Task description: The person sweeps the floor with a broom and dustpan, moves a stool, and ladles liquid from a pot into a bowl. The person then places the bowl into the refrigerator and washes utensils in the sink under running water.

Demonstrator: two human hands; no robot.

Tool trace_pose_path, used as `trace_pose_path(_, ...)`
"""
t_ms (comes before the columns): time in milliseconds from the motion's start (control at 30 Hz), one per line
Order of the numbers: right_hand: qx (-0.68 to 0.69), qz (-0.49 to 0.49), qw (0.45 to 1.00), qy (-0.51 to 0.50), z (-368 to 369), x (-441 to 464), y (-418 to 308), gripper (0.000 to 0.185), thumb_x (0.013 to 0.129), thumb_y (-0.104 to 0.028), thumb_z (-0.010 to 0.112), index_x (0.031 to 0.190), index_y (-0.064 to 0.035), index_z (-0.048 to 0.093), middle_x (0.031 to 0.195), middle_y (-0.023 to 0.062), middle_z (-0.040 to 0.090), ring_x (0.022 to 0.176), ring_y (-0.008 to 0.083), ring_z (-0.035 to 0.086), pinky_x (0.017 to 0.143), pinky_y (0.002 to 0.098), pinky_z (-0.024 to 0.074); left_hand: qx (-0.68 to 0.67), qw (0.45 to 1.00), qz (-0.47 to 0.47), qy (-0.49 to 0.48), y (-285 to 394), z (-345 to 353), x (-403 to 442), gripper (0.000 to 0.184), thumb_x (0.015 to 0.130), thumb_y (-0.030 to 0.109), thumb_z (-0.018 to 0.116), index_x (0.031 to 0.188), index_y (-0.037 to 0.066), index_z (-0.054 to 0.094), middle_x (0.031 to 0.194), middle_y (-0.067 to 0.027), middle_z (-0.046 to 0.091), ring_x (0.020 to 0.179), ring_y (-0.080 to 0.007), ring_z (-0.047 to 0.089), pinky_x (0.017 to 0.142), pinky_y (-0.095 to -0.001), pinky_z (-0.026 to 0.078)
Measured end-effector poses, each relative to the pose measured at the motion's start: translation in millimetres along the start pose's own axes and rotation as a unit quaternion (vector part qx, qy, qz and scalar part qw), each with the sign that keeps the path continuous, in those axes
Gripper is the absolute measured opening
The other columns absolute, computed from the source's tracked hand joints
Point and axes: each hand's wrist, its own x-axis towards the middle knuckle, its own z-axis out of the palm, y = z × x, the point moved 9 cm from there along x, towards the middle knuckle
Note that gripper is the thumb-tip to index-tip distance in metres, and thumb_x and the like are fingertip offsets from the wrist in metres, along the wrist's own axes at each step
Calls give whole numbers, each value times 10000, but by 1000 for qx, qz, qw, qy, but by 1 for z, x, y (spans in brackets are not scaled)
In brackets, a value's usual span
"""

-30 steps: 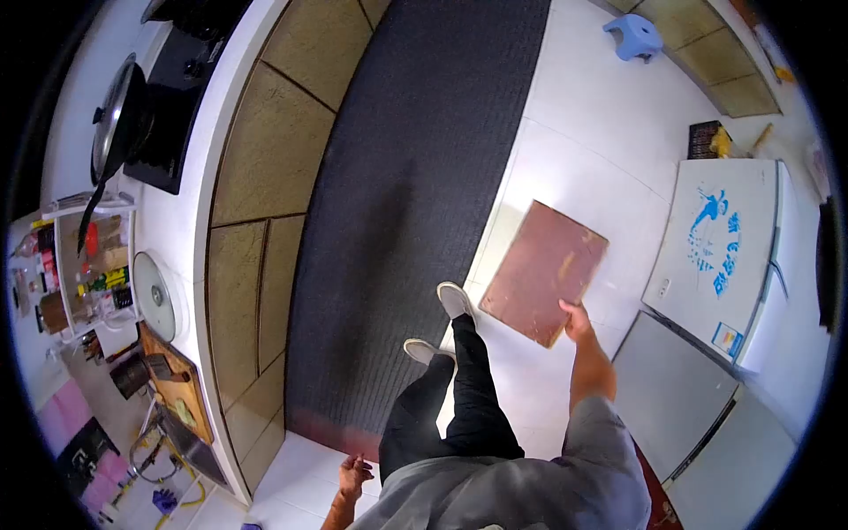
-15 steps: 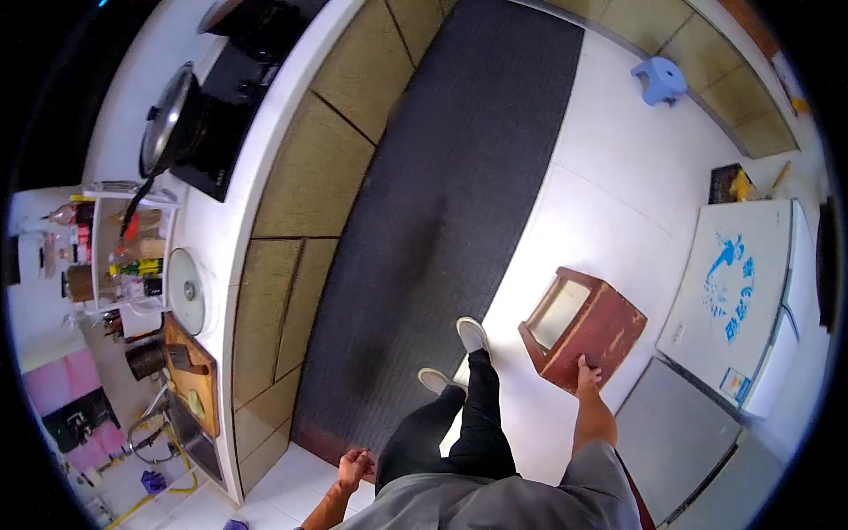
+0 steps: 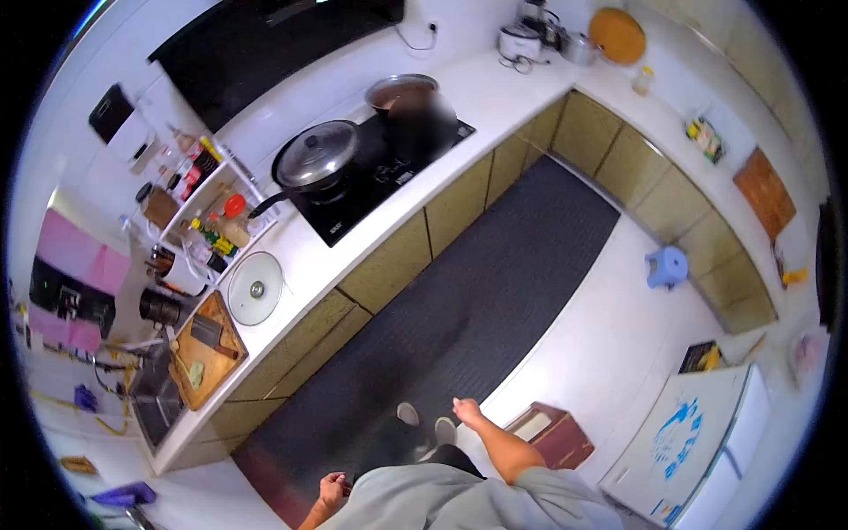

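Observation:
My right hand is raised over the edge of the dark mat, to the left of the reddish-brown wooden stool, and does not touch it. Its fingers are curled in, and what they hold, if anything, is too small to tell. The stool stands on the white floor, partly behind my right forearm. Low at the left, my left hand hangs beside my body over the mat, fingers curled, with nothing plainly visible in them.
Along the counter are a lidded pan on the black hob, a glass lid, a cleaver on a cutting board and a sink. A blue stool and a white freezer stand at the right.
My right hand has let go of the wooden stool and moved left, away from it. The view has turned towards the hob and the counter corner. My left hand still hangs low.

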Motion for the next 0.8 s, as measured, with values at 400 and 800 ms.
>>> trace_pose_path(400, 138, 138, 979, -54, -107, 92, -115, 154, 853, -66, 553, 712, -83, 615, 626, 51, 578, 478, 167, 560, 415, 329, 480, 363, 928, 61, -50, -2, 14, 119, 164, 873, 142, 592, 820, 38, 708, 802, -98, 706, 675, -215, 672, 644, -375, 558)
trace_pose_path(800, 176, 237, 955, 33, -218, 139, -164, 118, 918, -159, 600, 857, -61, 619, 696, 99, 614, 514, 225, 592, 433, 366, 513, -164, 978, 53, -122, 374, 54, 240, 354, 1016, 240, 530, 1314, 51, 542, 864, -94, 656, 605, -148, 591, 548, -320, 538)
